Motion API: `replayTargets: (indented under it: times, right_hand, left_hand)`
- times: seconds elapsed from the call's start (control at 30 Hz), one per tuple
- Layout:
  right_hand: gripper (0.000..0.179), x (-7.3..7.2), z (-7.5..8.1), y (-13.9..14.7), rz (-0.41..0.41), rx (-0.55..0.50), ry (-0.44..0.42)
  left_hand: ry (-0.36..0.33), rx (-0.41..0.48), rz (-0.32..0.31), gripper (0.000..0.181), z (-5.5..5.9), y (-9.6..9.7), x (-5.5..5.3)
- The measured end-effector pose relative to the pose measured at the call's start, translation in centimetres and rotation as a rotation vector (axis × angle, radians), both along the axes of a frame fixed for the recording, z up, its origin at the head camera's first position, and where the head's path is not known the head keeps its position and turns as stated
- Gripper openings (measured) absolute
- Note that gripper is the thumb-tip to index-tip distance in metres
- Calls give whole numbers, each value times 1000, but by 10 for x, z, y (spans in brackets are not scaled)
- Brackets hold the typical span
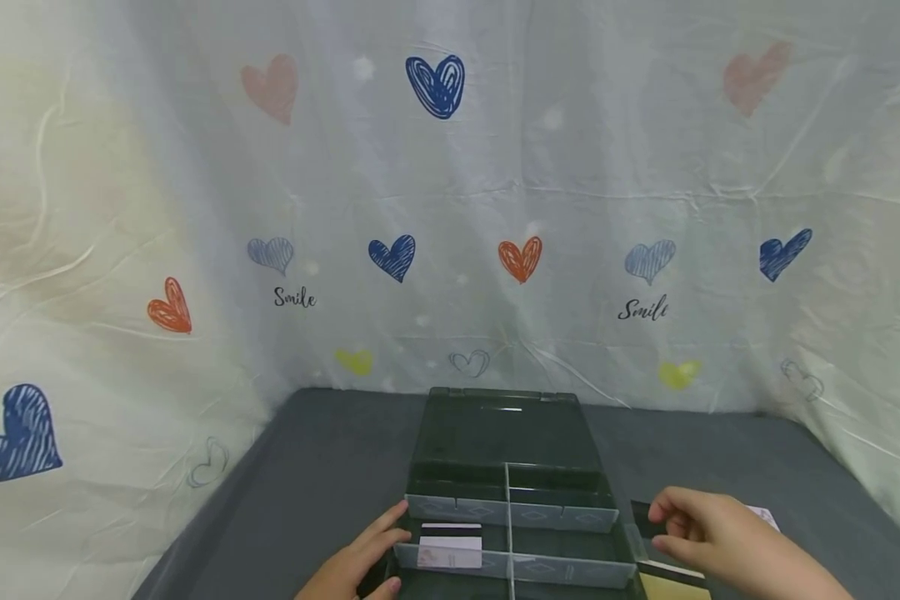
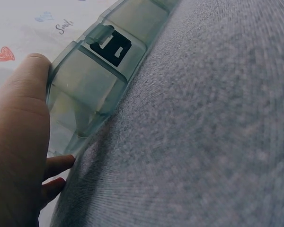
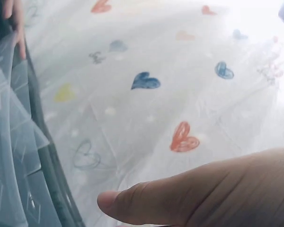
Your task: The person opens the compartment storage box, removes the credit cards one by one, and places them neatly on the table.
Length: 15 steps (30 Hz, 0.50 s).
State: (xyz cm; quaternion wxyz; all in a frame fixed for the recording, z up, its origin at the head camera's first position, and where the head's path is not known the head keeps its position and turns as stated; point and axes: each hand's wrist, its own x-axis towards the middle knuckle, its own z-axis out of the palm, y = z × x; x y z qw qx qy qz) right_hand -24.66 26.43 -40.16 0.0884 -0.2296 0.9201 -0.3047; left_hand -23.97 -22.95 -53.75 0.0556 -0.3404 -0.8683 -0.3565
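Observation:
A translucent green compartment box lies open, its lid laid back. My left hand rests on its left side, fingertips over the rim; in the left wrist view, the thumb lies along the box. A white card with a black stripe stands in a left compartment. To the right of the box, my right hand is above several cards with its fingers loosely bent; I see nothing held between them. Nearest it are a dark card, a yellow card and a pale card, partly hidden by the hand.
A dark grey cloth covers the table. White curtains with printed hearts hang behind and at both sides. Clear dividers split the box into several compartments. A black latch shows on the box's side.

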Motion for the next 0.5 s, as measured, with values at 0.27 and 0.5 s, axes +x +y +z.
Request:
replayTargets:
  times: [0.27, 0.5]
  right_hand:
    - [19, 0, 12, -29, 12, -33, 80]
    - [19, -6, 23, -62, 70, -77, 140]
  left_hand:
    - [44, 10, -14, 40, -2, 0, -1]
    - [54, 10, -29, 40, -3, -1, -3]
